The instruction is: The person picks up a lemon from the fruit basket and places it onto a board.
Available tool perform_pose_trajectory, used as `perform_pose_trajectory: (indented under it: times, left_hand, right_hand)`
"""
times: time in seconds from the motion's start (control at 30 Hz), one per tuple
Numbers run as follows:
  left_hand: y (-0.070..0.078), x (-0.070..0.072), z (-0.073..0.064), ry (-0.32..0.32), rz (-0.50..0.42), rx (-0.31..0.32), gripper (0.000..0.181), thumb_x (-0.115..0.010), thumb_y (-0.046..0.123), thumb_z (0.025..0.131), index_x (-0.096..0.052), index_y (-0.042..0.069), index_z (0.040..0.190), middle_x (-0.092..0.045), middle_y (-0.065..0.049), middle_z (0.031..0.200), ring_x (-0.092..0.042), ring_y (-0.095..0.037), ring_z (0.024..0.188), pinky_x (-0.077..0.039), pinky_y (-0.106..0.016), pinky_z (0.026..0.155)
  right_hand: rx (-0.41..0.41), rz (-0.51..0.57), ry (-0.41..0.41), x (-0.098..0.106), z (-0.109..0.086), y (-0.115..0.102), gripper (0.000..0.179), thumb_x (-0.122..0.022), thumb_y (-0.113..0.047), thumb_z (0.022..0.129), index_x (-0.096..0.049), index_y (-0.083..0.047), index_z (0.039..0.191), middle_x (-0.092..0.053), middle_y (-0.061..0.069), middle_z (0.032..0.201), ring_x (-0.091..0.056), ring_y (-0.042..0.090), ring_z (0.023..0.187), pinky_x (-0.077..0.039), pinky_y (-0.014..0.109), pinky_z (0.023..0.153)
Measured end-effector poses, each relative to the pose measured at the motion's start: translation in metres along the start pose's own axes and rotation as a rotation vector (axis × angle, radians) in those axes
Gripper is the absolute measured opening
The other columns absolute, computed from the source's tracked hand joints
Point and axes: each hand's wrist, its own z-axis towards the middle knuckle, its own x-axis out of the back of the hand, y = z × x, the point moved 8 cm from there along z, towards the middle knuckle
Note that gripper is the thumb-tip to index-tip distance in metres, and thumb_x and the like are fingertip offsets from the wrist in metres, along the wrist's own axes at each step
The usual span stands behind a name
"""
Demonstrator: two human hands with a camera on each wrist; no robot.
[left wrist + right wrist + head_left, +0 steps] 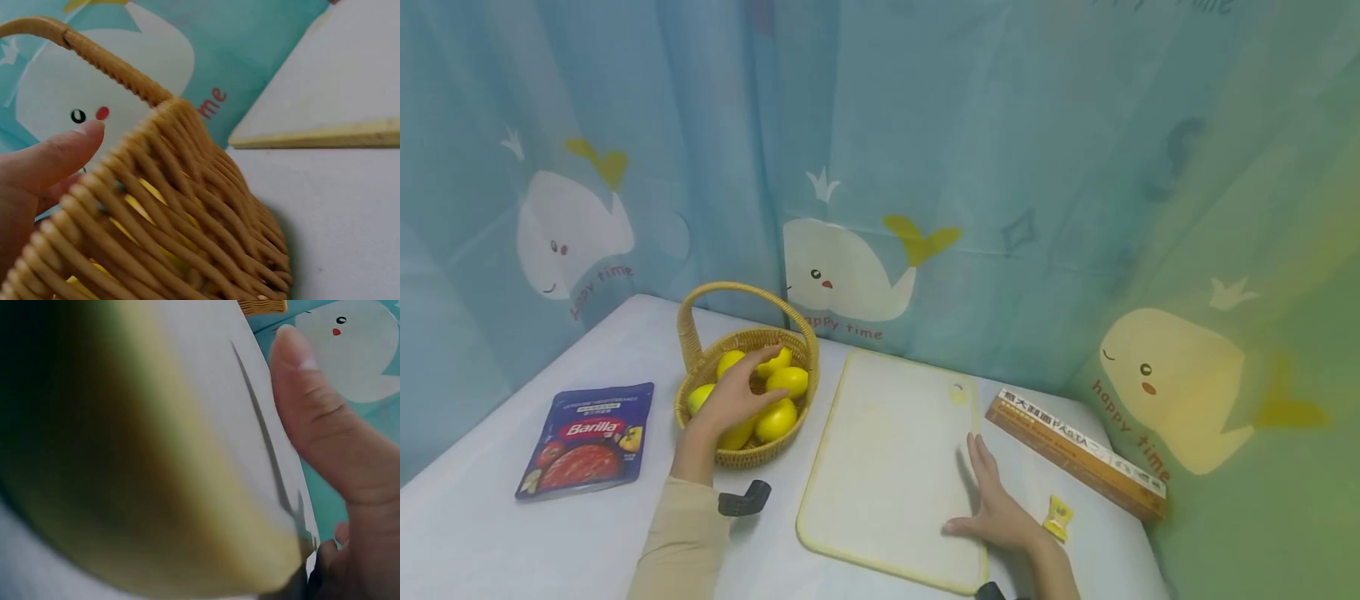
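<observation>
In the head view my left hand reaches over a wicker basket with a tall arched handle. Several yellow lemons lie in it. Thumb and fingers are spread apart above the fruit; whether they touch a lemon I cannot tell. The left wrist view shows the thumb above the woven rim, with the fingertips hidden behind it. My right hand hovers over the right edge of a white cutting board with a yellow border, fingers straight, thumb apart, holding nothing.
A blue Barilla sauce pouch lies left of the basket. Right of the board are a long pasta box and a small yellow packet. A whale-print curtain hangs behind the white table.
</observation>
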Motion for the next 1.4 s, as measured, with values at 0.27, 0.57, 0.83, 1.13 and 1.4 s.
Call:
perform_pose_trajectory:
  times: [0.27,0.57,0.83,1.13,1.4]
  left_hand:
    - [-0.003,-0.009,0.005,0.029,-0.007,-0.008,0.068,-0.067,0.036,0.087,-0.037,0.02,0.146,-0.04,-0.007,0.149,-0.034,-0.032,0.138,-0.027,-0.052,0.114]
    - [-0.007,-0.008,0.012,-0.018,0.067,0.025,0.073,-0.068,0.042,0.085,-0.037,0.017,0.145,-0.04,-0.009,0.148,-0.036,-0.032,0.136,-0.029,-0.052,0.113]
    - [-0.009,-0.011,0.015,-0.055,0.09,0.026,0.073,-0.067,0.044,0.086,-0.037,0.015,0.146,-0.039,-0.01,0.149,-0.032,-0.033,0.139,-0.026,-0.053,0.114]
    - [-0.015,-0.018,0.012,-0.067,0.123,0.074,0.069,-0.063,0.042,0.089,-0.036,0.014,0.146,-0.037,-0.012,0.15,-0.031,-0.035,0.139,-0.025,-0.054,0.115]
    - [-0.014,-0.019,0.011,-0.088,0.163,0.1,0.068,-0.058,0.043,0.092,-0.038,0.006,0.145,-0.032,-0.017,0.149,-0.036,-0.039,0.134,-0.029,-0.056,0.112]
  right_hand:
    - [-0.018,-0.107,0.015,0.006,-0.006,0.003,0.12,-0.082,-0.046,0.064,-0.011,-0.01,0.153,0.01,0.027,0.156,0.002,0.053,0.14,-0.015,0.071,0.106]
    - [-0.024,-0.165,-0.006,0.005,0.005,-0.001,0.107,-0.076,-0.056,0.068,-0.023,-0.016,0.152,0.003,0.022,0.158,0.002,0.048,0.143,-0.012,0.069,0.109]
    - [0.057,-0.219,0.054,0.001,0.006,-0.004,0.098,-0.076,-0.055,0.069,-0.035,-0.014,0.148,-0.008,0.023,0.158,0.001,0.049,0.143,-0.006,0.067,0.111]
    - [0.122,-0.235,0.119,-0.002,0.002,0.0,0.091,-0.075,-0.056,0.069,-0.042,-0.015,0.144,-0.018,0.02,0.157,-0.005,0.049,0.142,-0.001,0.055,0.117]
    - [0.11,-0.244,0.103,-0.005,0.002,0.002,0.09,-0.073,-0.058,0.071,-0.04,-0.019,0.145,-0.018,0.016,0.158,-0.006,0.045,0.144,0.014,0.022,0.115]
